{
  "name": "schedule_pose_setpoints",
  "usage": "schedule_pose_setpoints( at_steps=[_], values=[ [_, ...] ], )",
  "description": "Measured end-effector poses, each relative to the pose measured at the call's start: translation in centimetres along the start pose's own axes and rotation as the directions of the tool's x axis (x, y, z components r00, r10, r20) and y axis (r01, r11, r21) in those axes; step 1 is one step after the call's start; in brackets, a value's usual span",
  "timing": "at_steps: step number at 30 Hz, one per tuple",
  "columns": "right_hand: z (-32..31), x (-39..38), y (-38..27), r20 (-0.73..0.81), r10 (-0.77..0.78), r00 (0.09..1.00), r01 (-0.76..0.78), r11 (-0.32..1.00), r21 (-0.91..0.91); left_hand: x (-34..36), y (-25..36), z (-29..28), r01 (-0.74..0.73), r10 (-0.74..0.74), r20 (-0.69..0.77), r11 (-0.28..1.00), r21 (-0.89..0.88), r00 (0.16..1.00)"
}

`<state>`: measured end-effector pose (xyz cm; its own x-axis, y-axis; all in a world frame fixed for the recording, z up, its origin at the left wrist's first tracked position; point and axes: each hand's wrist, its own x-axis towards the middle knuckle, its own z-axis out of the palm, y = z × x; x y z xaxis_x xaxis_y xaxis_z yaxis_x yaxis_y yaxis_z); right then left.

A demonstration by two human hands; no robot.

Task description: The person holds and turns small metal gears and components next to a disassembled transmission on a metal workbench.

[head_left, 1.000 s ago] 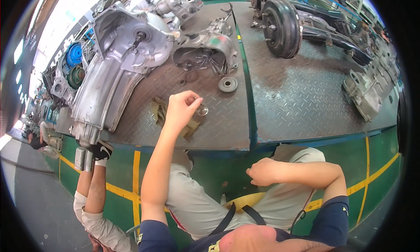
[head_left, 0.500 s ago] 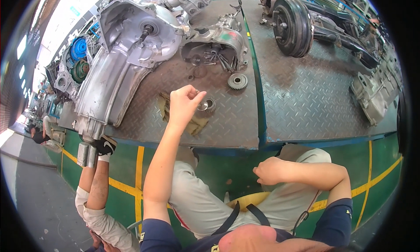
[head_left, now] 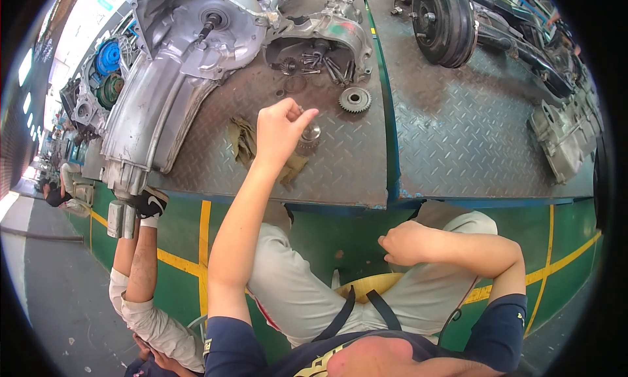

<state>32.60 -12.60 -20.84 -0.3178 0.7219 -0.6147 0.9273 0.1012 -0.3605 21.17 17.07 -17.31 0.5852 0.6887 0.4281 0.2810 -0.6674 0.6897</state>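
Observation:
My left hand [head_left: 282,131] is over the near part of the left metal table, thumb and fingers pinched together. A small shiny round metal part [head_left: 311,131] shows just below the fingertips and appears to be held in the pinch; the grip itself is partly hidden. Behind and under it lies a small toothed gear [head_left: 308,144], partly covered. A brown cloth [head_left: 241,140] lies by my wrist. My right hand [head_left: 403,243] is curled closed by my right thigh, with nothing visible in it.
A large gearbox housing [head_left: 154,108] fills the table's left side. Farther back, an open casing [head_left: 356,40] holds several bolts, with a gear [head_left: 354,100] before it. A brake drum [head_left: 445,27] and grey casing [head_left: 566,138] occupy the right table. Another person's leg [head_left: 140,262] stretches at left.
The view has tilted, so the tables sit higher in the picture. My left hand has moved slightly away from me and to the right with the shiny part. My right hand stays put.

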Motion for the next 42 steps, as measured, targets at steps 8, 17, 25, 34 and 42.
schedule_pose_setpoints(
  at_steps=[8, 17, 25, 34, 42],
  values=[
    [-0.2, -0.3, 0.9, -0.010, -0.011, 1.000, 0.011, 1.000, 0.002, 0.9, -0.7, 0.3, -0.009, 0.010, -0.035, 0.999, 0.039, 0.999],
    [0.0, -0.8, 0.8, 0.017, -0.014, 1.000, 0.014, 1.000, 0.015, -1.9, -0.7, -1.1, -0.014, 0.014, 0.036, 1.000, 0.013, 0.999],
    [0.0, -1.2, 1.0, 0.032, -0.004, 0.999, 0.003, 1.000, 0.025, -4.4, -0.2, -2.2, 0.002, -0.003, 0.164, 1.000, 0.003, 0.986],
    [-0.5, -1.3, 1.0, 0.002, -0.046, 0.999, 0.045, 0.999, 0.027, -3.9, 1.8, -1.2, -0.104, 0.112, 0.191, 0.993, -0.049, 0.975],
    [-0.8, -1.0, 0.7, -0.029, -0.099, 0.995, 0.100, 0.994, 0.051, -0.6, 0.5, 0.7, -0.095, 0.094, 0.116, 0.996, -0.001, 0.989]
  ],
)
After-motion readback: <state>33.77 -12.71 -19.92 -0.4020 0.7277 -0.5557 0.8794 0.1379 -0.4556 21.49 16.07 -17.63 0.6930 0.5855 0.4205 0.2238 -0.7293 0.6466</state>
